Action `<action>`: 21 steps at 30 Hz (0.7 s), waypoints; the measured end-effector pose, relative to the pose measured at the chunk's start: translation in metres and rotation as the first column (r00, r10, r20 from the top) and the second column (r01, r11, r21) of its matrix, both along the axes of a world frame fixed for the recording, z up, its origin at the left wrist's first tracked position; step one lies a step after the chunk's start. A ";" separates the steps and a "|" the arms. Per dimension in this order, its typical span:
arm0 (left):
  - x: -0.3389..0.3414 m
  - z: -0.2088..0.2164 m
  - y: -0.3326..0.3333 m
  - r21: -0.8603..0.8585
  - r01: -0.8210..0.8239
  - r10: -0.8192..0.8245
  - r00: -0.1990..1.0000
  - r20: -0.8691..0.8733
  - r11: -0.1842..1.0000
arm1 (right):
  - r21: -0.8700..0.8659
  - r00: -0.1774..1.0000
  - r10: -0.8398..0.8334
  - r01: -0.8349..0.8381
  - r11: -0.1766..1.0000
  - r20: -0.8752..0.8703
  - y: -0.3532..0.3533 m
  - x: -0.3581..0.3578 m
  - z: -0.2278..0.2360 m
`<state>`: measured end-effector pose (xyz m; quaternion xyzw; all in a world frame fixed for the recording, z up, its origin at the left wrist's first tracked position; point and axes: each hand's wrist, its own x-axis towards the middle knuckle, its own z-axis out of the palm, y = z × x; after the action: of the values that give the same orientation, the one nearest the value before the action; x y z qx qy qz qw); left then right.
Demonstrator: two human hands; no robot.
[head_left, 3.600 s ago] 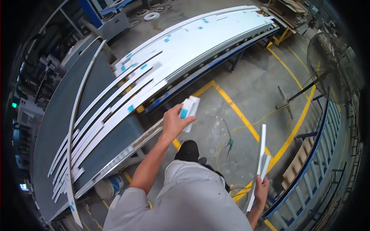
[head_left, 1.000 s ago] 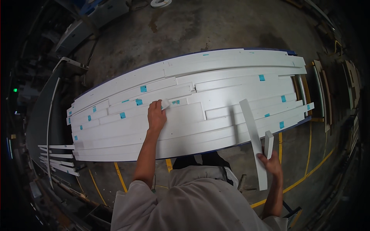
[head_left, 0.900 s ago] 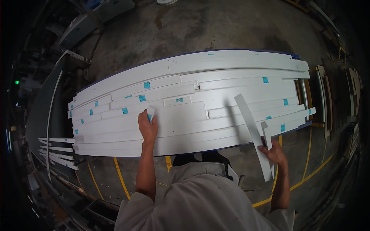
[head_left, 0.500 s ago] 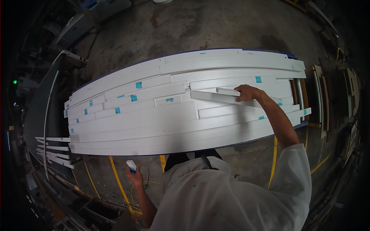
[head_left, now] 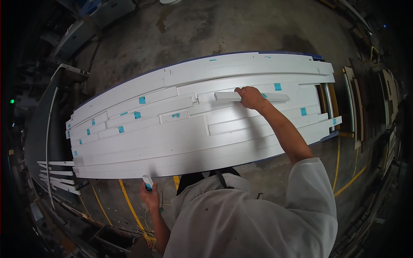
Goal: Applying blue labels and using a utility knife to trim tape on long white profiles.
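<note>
A broad spread of white boards and strips (head_left: 142,146), several marked with bits of blue-green tape, lies over a long table. Over its right half, my right hand (head_left: 251,98) is closed around a white strip (head_left: 228,96); the strip's other end, with blue tape, shows past the hand. Down at the near side, left of my body, my left hand (head_left: 149,198) is closed on a short-looking white strip (head_left: 147,179) with blue tape. This strip points up toward the table edge, and its lower part is hidden by the hand.
Several thin white strips (head_left: 60,173) stick out at the left end of the table, near a dark panel (head_left: 36,142). Brown and white boards (head_left: 350,103) stand at the right. Cables (head_left: 148,228) lie on the floor, which has yellow lines (head_left: 129,202).
My right hand has moved left and slightly up with the white strip, which now lies more level across the view. My left hand has shifted little. The whole view has moved slightly.
</note>
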<state>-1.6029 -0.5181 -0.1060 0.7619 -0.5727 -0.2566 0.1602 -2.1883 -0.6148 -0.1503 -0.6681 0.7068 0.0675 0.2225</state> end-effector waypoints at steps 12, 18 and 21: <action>-0.140 0.020 -0.064 -0.016 0.381 -0.373 0.896 -0.241 0.924 | -0.258 0.945 0.013 0.075 0.963 0.326 0.051 0.038 -0.025; -0.152 0.025 -0.064 0.004 0.434 -0.422 0.878 -0.224 0.901 | -0.159 0.893 -0.093 0.180 0.971 0.441 0.047 0.052 -0.032; -0.144 0.020 -0.061 0.067 0.369 -0.343 0.906 -0.249 0.927 | -0.392 0.976 0.027 0.062 0.918 0.218 0.046 0.061 -0.035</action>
<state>-1.7465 -0.5789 -0.0858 0.6169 -0.6641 -0.4008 0.1333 -2.1271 -0.5691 -0.1855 -0.6963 0.6829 -0.1528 0.1596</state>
